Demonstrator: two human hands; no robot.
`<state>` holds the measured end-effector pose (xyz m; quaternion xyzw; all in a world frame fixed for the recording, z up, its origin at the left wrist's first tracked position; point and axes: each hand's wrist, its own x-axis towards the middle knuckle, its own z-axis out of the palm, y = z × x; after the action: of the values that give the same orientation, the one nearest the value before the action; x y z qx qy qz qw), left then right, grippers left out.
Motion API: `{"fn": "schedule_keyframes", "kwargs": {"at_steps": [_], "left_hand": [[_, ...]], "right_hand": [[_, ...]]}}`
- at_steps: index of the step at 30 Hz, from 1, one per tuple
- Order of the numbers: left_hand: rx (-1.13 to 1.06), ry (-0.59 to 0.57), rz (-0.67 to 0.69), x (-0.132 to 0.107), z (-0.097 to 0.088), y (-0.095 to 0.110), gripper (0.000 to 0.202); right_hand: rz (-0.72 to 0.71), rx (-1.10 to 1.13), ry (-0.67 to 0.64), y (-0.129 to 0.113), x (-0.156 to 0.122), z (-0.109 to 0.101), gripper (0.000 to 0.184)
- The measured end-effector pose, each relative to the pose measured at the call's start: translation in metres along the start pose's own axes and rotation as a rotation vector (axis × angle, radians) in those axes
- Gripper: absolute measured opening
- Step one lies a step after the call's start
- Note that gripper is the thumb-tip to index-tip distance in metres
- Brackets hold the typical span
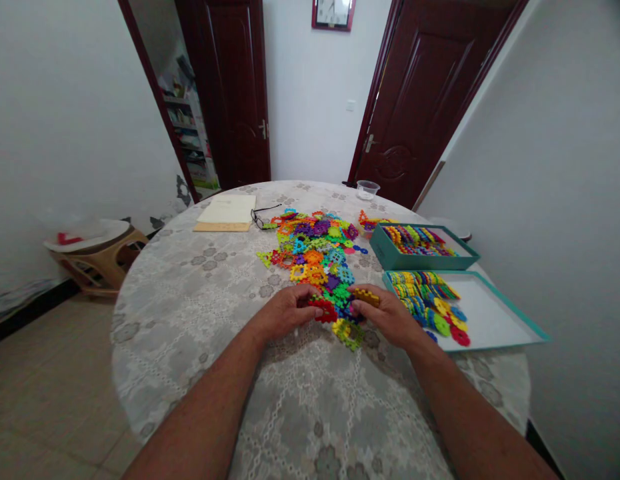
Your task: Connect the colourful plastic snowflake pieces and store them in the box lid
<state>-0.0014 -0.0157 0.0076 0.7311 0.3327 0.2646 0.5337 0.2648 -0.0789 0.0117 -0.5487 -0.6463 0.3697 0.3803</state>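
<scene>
A heap of flat, bright plastic interlocking pieces [315, 250] covers the middle of a round table with a lace cloth [200, 300]. My left hand [285, 312] rests at the heap's near edge, fingers closed on a red piece [324, 310]. My right hand [387, 317] lies opposite it, fingers pinched on an orange-yellow piece [366, 295]. Between the hands lie blue, purple and yellow-green pieces [349, 331]. The two hands are close together, nearly touching over the pieces.
To the right stand a teal box [421, 248] packed with sorted pieces and its flat lid [490, 313] bearing rows of pieces. Farther back lie papers [227, 212], glasses [263, 217] and a clear cup [367, 190]. A stool [97, 257] stands left; two doors behind.
</scene>
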Motion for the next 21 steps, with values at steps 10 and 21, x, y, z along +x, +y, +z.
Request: {"fn": "schedule_keyframes", "kwargs": {"at_steps": [10,21], "left_hand": [[0.346,0.01,0.042,-0.001,0.007,-0.007,0.025],[0.362,-0.054,0.041,-0.006,0.004,-0.001,0.028]], "right_hand": [[-0.222,-0.19,0.143,-0.004,0.001,0.046,0.023],[-0.2,-0.161,0.039,-0.012,-0.006,0.049,0.029]]}}
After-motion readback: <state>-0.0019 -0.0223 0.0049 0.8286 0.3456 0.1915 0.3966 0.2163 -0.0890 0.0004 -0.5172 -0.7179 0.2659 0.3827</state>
